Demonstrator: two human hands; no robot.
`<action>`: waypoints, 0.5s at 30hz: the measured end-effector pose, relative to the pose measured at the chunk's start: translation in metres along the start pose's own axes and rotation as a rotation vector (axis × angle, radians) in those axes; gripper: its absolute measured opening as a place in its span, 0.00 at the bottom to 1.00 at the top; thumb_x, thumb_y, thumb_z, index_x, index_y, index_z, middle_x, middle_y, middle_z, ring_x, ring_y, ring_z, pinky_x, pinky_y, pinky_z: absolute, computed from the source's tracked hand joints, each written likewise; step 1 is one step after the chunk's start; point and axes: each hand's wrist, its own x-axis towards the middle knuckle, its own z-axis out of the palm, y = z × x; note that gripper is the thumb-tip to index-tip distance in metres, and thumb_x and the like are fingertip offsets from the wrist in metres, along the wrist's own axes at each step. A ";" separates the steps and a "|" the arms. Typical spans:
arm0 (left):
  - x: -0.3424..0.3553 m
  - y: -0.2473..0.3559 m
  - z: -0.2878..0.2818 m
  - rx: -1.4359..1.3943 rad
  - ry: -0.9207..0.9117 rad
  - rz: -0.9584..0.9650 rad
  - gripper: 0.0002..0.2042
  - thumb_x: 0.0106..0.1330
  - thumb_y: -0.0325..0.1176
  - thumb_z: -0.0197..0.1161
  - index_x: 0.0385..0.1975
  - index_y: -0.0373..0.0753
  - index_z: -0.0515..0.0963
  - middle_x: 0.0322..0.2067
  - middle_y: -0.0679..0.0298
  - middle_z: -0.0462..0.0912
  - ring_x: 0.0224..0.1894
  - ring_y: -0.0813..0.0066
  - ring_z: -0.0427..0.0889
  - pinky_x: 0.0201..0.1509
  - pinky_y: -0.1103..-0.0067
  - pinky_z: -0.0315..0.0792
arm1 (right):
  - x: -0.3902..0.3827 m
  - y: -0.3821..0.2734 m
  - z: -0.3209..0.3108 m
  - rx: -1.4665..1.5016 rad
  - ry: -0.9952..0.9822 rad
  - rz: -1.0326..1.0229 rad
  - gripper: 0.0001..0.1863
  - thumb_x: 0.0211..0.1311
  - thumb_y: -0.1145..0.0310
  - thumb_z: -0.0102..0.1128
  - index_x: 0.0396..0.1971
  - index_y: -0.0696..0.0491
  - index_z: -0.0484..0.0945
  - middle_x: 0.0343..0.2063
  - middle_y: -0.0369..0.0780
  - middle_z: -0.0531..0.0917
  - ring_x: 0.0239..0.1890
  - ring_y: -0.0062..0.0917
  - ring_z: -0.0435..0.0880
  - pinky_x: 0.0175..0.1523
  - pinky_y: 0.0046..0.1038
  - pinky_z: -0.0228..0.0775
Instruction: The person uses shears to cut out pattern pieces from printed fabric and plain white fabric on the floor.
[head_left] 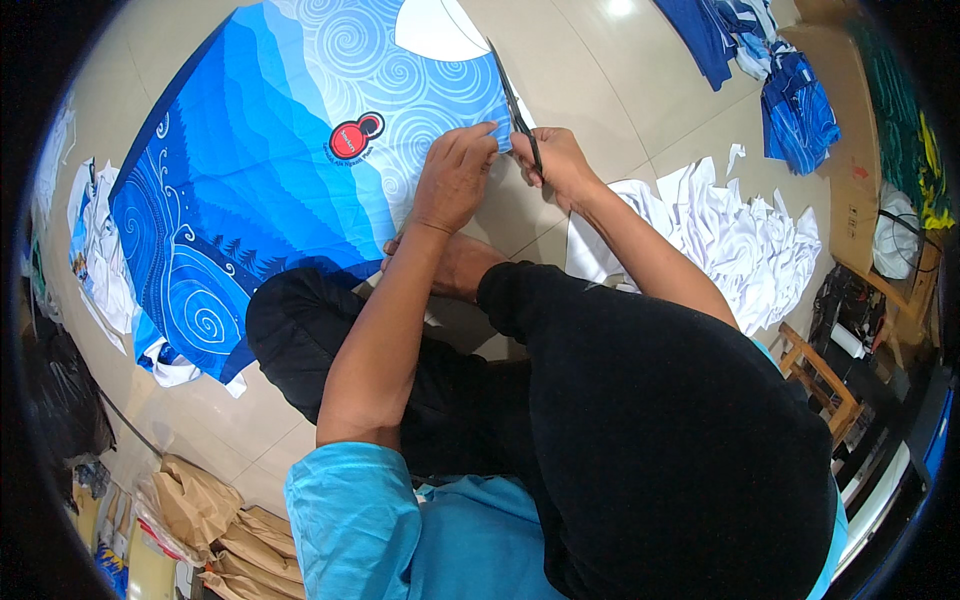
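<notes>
A blue printed fabric panel (220, 150) with swirls, hills and a red emblem lies spread on the floor, with a white curved area at its top. My left hand (456, 172) is closed at the panel's right edge, its fingertips gripping the cloth. My right hand (556, 160) grips black scissors (513, 100), whose long blades point up along that same edge. My bare foot (468, 268) shows below my left wrist, partly hidden by it, beside my black-clothed legs (660, 420).
White fabric scraps (730, 240) are heaped to the right, and more cloth (100, 250) lies at the left. Blue printed pieces (790, 110) lie upper right near a cardboard sheet (850, 200). Brown paper bundles (210, 510) and a black bag (70, 390) sit lower left; a wooden frame (820, 375) is at right.
</notes>
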 end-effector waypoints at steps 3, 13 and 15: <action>0.000 0.001 0.000 0.002 0.000 -0.004 0.11 0.77 0.32 0.67 0.55 0.46 0.77 0.64 0.65 0.84 0.66 0.55 0.80 0.71 0.58 0.74 | 0.002 -0.001 0.000 0.007 -0.008 0.002 0.16 0.62 0.65 0.76 0.22 0.53 0.76 0.17 0.32 0.75 0.15 0.17 0.70 0.20 0.24 0.56; 0.000 0.002 -0.001 -0.003 0.003 -0.003 0.11 0.77 0.31 0.66 0.54 0.45 0.77 0.64 0.64 0.84 0.65 0.54 0.81 0.70 0.58 0.75 | 0.003 0.000 0.001 0.044 -0.014 -0.007 0.15 0.65 0.69 0.76 0.24 0.57 0.78 0.18 0.32 0.76 0.15 0.16 0.71 0.19 0.23 0.55; 0.001 0.002 -0.002 -0.006 0.006 -0.001 0.11 0.76 0.31 0.66 0.54 0.45 0.77 0.64 0.64 0.84 0.65 0.54 0.82 0.70 0.59 0.75 | 0.003 0.000 0.001 0.030 -0.016 -0.012 0.15 0.66 0.69 0.76 0.24 0.57 0.78 0.18 0.32 0.76 0.15 0.16 0.71 0.19 0.23 0.55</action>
